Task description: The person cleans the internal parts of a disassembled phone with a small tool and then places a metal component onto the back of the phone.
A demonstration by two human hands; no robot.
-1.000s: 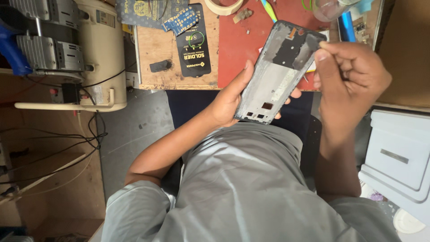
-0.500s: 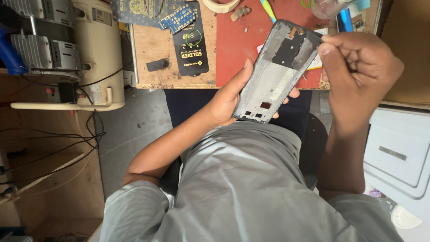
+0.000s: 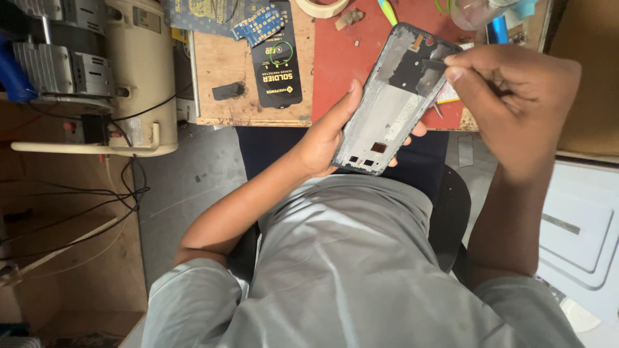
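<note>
While the left hand [image 3: 325, 138] cradles the grey, flat, rectangular phone frame [image 3: 393, 103] from below, thumb along its left edge and fingertips curled round its right, the frame sits above the person's lap, at the near edge of the wooden workbench [image 3: 225, 64]. Its inner face looks matte and metallic, with dark cut-outs and a pale central panel. Its long axis runs diagonally, the far end pointing up and right over the smooth red mat [image 3: 342, 58]. The right hand [image 3: 516, 103] pinches its fingertips on a thin dark tool [image 3: 435, 63] touching the frame's upper right corner.
</note>
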